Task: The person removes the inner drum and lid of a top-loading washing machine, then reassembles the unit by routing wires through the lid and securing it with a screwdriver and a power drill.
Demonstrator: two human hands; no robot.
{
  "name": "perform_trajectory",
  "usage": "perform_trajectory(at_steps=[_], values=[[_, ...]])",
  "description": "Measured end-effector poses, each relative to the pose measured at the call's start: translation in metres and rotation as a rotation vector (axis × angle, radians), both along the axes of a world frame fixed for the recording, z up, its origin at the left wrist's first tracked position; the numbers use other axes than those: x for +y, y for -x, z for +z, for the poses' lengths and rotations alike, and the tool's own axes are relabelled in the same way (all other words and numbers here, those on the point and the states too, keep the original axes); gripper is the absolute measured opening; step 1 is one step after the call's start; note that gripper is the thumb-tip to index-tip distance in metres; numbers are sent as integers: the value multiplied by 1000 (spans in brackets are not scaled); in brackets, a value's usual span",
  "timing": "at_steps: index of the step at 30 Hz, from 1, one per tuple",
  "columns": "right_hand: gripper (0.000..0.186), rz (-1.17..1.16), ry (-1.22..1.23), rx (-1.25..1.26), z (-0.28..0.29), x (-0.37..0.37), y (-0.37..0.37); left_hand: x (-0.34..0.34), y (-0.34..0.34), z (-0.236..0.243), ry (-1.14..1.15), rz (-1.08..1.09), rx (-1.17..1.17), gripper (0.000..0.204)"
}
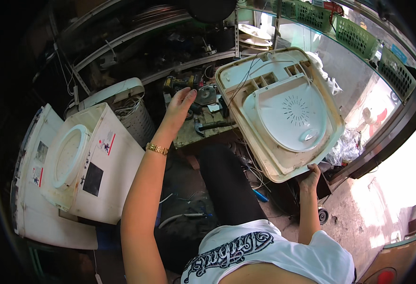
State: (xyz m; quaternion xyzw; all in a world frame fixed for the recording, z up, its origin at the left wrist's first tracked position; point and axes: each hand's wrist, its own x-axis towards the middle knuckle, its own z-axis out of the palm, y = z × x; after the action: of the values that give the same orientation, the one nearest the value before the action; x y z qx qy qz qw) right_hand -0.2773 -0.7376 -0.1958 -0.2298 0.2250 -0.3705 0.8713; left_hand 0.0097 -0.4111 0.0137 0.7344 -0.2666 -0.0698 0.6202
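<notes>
Tools nr L hand; panel in R hand.

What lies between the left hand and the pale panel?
Head view: between left hand and panel, a grey round thing and a small white piece on the cluttered bench.

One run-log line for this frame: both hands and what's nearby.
left hand: raised, apparently empty | right hand: gripping cream panel by lower edge | nearby: tool-strewn bench, white housing

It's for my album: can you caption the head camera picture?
Right hand gripping a grimy plastic panel, left hand near a cluttered workbench.
</notes>
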Motion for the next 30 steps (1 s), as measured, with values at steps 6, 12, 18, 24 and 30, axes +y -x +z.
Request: perform_trajectory(at_steps=[6, 12, 18, 24, 30], values=[[65, 88, 223, -80, 55, -3, -64, 30, 20, 48, 254, -403, 621, 97], [57, 117, 335, -306, 141, 12, -177, 73, 35, 54, 817, -331, 518, 91], [63, 150, 579, -362, 247, 82, -255, 112, 23, 83, 1219, 33, 119, 84], [81, 105, 1036, -226, 331, 136, -244, 163, 27, 110, 1392, 271, -295, 82], [114, 913, 675, -902, 396, 194, -204, 189, 60, 133, 966, 566, -1051, 102]])
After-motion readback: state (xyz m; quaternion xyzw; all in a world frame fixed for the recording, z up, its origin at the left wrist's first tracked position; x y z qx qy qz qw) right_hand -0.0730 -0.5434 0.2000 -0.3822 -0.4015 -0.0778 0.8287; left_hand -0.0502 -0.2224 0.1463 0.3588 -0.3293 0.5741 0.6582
